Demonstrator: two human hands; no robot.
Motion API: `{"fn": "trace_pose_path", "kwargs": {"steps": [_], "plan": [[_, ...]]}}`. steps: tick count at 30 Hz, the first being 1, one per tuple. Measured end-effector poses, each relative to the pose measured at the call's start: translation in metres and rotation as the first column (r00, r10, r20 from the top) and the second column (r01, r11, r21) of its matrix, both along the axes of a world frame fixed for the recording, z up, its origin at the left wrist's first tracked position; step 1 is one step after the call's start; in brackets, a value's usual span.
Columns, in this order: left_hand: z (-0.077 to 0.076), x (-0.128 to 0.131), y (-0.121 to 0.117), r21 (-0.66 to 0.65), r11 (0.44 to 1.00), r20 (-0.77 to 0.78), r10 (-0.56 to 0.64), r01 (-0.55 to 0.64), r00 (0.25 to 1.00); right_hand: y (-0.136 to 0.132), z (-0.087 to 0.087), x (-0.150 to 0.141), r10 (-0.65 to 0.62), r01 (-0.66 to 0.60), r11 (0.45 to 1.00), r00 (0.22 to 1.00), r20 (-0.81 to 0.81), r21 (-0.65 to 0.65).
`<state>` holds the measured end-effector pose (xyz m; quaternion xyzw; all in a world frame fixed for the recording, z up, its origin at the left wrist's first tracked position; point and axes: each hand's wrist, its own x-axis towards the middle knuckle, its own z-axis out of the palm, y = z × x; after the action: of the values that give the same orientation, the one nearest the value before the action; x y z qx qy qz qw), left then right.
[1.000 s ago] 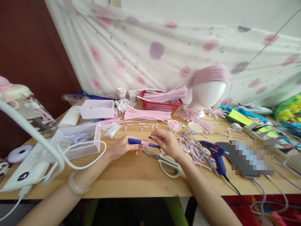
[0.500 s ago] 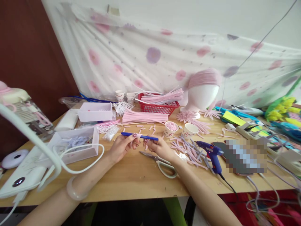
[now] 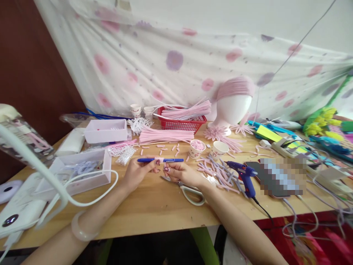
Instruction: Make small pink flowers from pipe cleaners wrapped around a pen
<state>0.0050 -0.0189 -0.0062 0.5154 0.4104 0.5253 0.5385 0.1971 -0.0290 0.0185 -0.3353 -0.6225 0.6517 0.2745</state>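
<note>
My left hand (image 3: 139, 173) is closed on a blue pen (image 3: 173, 160), held level above the table. A short pink pipe cleaner (image 3: 159, 159) is wrapped around the pen's middle, by my left thumb. Just below the pen's right half, my right hand (image 3: 183, 173) is closed in a pinch on what looks like the pipe cleaner's end, mostly hidden by the fingers. Scissors (image 3: 193, 195) lie under my right hand. Beyond the pen are several short cut pink pieces (image 3: 162, 148) and a paper cup (image 3: 197, 149) filled with pink bits.
A second paper cup (image 3: 220, 149) stands near loose pink and grey stems (image 3: 217, 171). A blue glue gun (image 3: 246, 176) and a phone (image 3: 278, 180) lie to the right. Behind are a pink stem bundle (image 3: 167, 136), a red basket (image 3: 179, 125) and a foam head (image 3: 231, 106). White trays (image 3: 106, 130) sit left.
My right fingers have shifted from the pen's right part to just below it, leaving that end uncovered. The view has moved slightly, so the table's things appear further left.
</note>
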Motion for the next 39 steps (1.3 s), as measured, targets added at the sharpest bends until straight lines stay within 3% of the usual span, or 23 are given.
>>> {"fn": "trace_pose_path", "kwargs": {"steps": [5, 8, 15, 18, 22, 25, 30, 35, 39], "plan": [[0.004, -0.001, -0.004, 0.068, 0.998, -0.169, 0.020, -0.009, 0.985, 0.002, 0.003, 0.004, 0.060, -0.063, 0.998, 0.995, 0.083, 0.025], [0.007, -0.002, -0.004, 0.044, 0.999, -0.206, 0.009, 0.000, 0.978, 0.003, 0.003, 0.004, 0.052, -0.058, 0.997, 0.995, 0.084, 0.060], [0.013, -0.003, -0.004, 0.019, 0.997, -0.217, -0.073, 0.079, 0.973, 0.005, -0.001, -0.005, -0.097, 0.105, 0.994, 0.982, -0.165, 0.039], [0.010, -0.003, -0.004, 0.009, 0.990, -0.230, -0.134, 0.140, 0.964, 0.002, -0.002, -0.008, -0.152, 0.176, 0.965, 0.979, -0.135, 0.194], [0.009, -0.004, -0.006, -0.027, 0.976, -0.143, -0.218, 0.217, 0.965, 0.001, -0.005, -0.007, -0.258, 0.250, 0.868, 0.965, -0.040, 0.429], [0.012, -0.004, -0.007, -0.048, 0.964, -0.074, -0.264, 0.261, 0.962, 0.004, -0.011, -0.006, -0.302, 0.283, 0.837, 0.953, -0.035, 0.469], [0.013, -0.003, -0.006, -0.017, 0.947, -0.038, -0.322, 0.321, 0.946, 0.006, -0.017, -0.011, -0.331, 0.344, 0.887, 0.939, -0.093, 0.309], [0.011, -0.002, -0.005, 0.064, 0.961, -0.144, -0.257, 0.268, 0.956, 0.001, -0.018, -0.022, -0.423, 0.438, 0.898, 0.885, -0.195, 0.038], [0.012, -0.002, -0.007, 0.122, 0.970, -0.188, -0.184, 0.208, 0.965, -0.002, -0.020, -0.029, -0.417, 0.391, 0.909, 0.859, -0.296, -0.145]]}}
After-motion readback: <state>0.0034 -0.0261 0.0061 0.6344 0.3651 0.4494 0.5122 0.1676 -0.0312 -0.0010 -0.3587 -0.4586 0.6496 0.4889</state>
